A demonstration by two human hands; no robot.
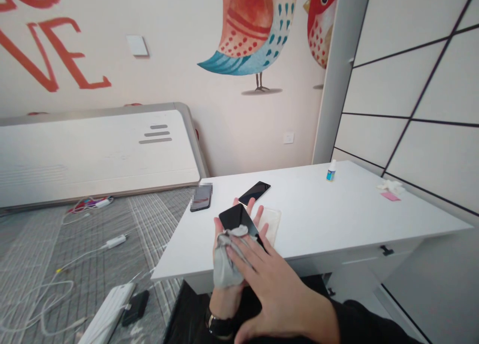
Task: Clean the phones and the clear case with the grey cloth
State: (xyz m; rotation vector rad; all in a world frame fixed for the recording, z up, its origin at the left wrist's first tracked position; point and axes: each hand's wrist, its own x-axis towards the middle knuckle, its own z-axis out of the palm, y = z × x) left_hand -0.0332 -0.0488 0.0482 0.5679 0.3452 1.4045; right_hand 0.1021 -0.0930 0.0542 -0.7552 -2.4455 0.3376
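My left hand [250, 215] holds a black phone [236, 218] screen-up over the front edge of the white table [337, 219]. My right hand [277, 284] presses a grey cloth [226, 261] against the phone's lower end, fingers spread flat over it. A second black phone [255, 192] lies on the table just behind, and a clear phone case [271, 223] lies to the right of my left hand. A third dark phone [201, 199] rests at the table's left corner.
A small dropper bottle with a blue label [331, 171] stands at the back of the table. A pink pad and crumpled tissue [389, 190] lie at the far right. Cables, a charger [115, 241] and a white power strip [107, 316] lie on the floor to the left.
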